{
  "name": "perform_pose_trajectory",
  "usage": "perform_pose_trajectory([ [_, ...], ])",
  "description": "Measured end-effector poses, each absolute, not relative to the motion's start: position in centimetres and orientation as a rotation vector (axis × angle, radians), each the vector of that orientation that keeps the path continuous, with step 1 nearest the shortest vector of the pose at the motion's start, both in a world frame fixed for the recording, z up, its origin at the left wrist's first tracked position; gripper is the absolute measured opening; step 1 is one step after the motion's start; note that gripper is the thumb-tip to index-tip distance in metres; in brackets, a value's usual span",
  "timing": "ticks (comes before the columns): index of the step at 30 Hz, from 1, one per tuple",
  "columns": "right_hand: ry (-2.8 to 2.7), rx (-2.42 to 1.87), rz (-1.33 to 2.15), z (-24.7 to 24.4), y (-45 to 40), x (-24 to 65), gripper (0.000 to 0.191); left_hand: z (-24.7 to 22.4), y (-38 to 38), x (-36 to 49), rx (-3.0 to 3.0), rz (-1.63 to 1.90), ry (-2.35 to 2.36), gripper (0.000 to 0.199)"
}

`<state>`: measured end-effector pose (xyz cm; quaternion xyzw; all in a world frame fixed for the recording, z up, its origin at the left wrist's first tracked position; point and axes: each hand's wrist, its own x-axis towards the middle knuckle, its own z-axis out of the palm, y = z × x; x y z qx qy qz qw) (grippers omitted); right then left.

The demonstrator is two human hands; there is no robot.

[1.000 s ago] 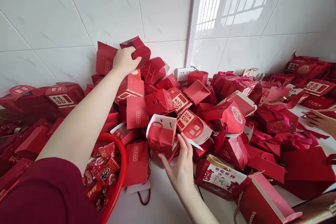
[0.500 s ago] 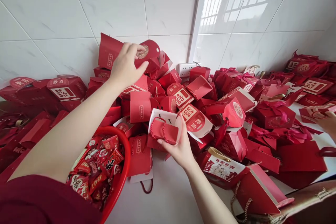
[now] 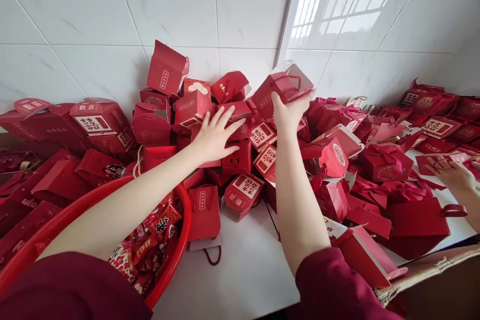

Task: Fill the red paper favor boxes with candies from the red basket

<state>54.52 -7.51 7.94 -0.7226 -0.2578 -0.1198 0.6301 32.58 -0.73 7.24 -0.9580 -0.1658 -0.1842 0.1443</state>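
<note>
My left hand (image 3: pixel 218 137) reaches over the heap with its fingers spread; it lies over red candy boxes, and whether it presses on them I cannot tell. Beyond the heap's middle, near the wall, my right hand (image 3: pixel 290 109) grips a red gift box (image 3: pixel 267 95) with a twisted rope handle, slightly blurred. Just below my left hand is a box with a gold-and-white label (image 3: pixel 245 190). Under my left forearm stands a red plastic basin (image 3: pixel 183 225) of wrapped candies (image 3: pixel 150 255).
More red boxes (image 3: pixel 99 122) line the wall on the left. Ribbon-tied boxes (image 3: pixel 388 162) crowd the right, where another person's hand (image 3: pixel 455 172) rests near them. A white power strip was by the wall; a cardboard carton (image 3: pixel 423 272) stands at the lower right.
My right hand has moved up and away, carrying the rope-handled box towards the wall. My left hand has come down and right from the upper boxes, its fingers now spread wider.
</note>
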Motion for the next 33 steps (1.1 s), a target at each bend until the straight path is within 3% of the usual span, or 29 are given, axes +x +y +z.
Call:
perform_pose_trajectory([
  [6,-0.667,-1.720,-0.144,7.6,-4.9,56.1,0.075,5.5,-0.8,34.1,-2.753,-0.656,-0.514,0.092],
  [14,-0.890,-1.600,-0.225,7.9,-9.6,52.3,0.043,4.7,-1.8,34.0,-2.709,-0.643,-0.407,0.083],
  [19,-1.057,-1.470,-0.382,8.9,-18.7,48.6,0.035,4.3,-2.3,33.6,-2.722,-0.651,-0.364,0.071],
  [24,-0.951,-1.497,-0.329,5.7,-28.6,46.8,0.030,4.7,-4.2,33.0,-2.778,-0.640,-0.319,0.072],
  [28,-0.829,-1.884,-0.200,1.5,-33.6,47.6,0.027,4.5,-6.7,32.8,-2.817,-0.629,-0.178,0.063],
  [33,-1.064,-2.244,0.079,-1.6,-35.7,48.9,0.032,2.8,-9.2,33.0,-2.921,-0.529,0.021,0.057],
])
